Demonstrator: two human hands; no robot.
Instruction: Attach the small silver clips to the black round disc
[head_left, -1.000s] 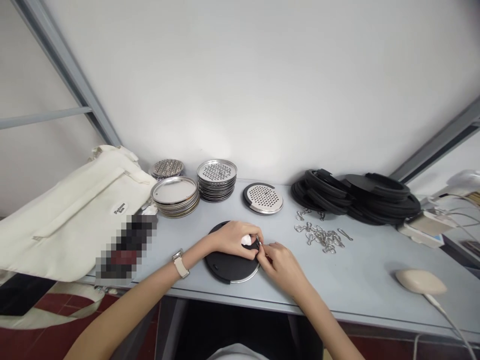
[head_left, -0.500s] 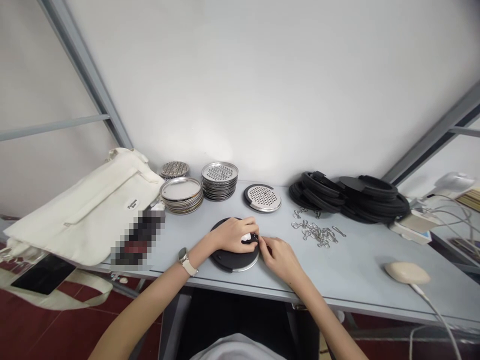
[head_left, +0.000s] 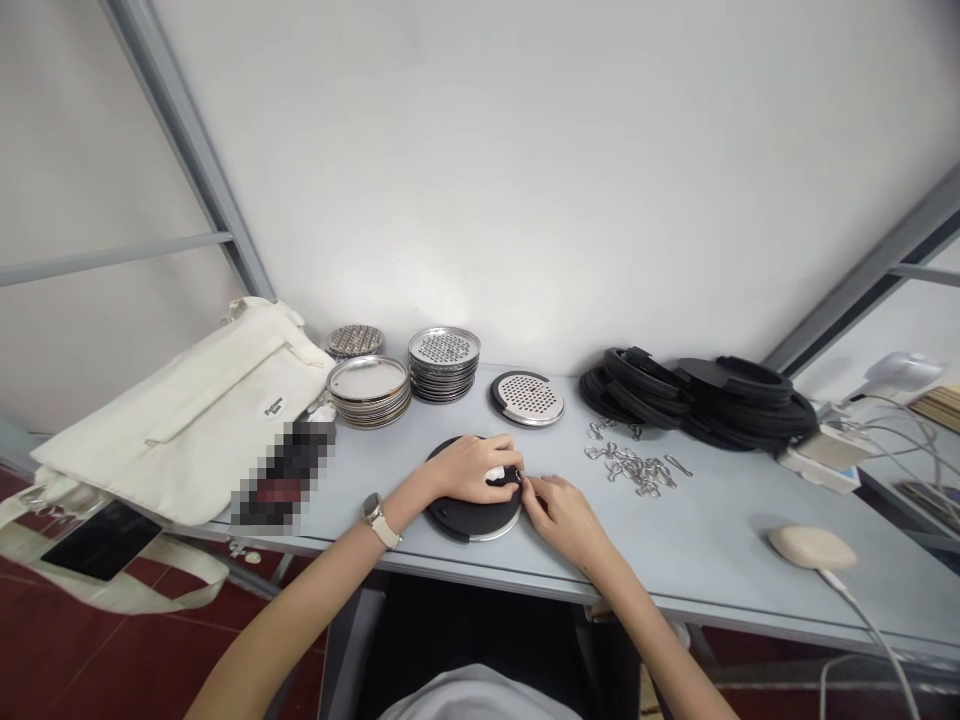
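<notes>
The left hand [head_left: 474,472], fingers curled, grips the black disc [head_left: 466,519] on the worktop [head_left: 720,540]; the right hand [head_left: 566,512] pinches a small metal clip [head_left: 519,476] at its rim; best keep the disc pressed flat throughout

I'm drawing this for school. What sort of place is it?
Probably a small workspace, though I can't be sure: it has stacked metal discs, piled black parts and scattered metal clips.

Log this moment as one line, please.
left hand: on black disc; right hand: at disc's right edge, hold unclear; beyond: perforated metal disc; right: loose metal clips
</notes>
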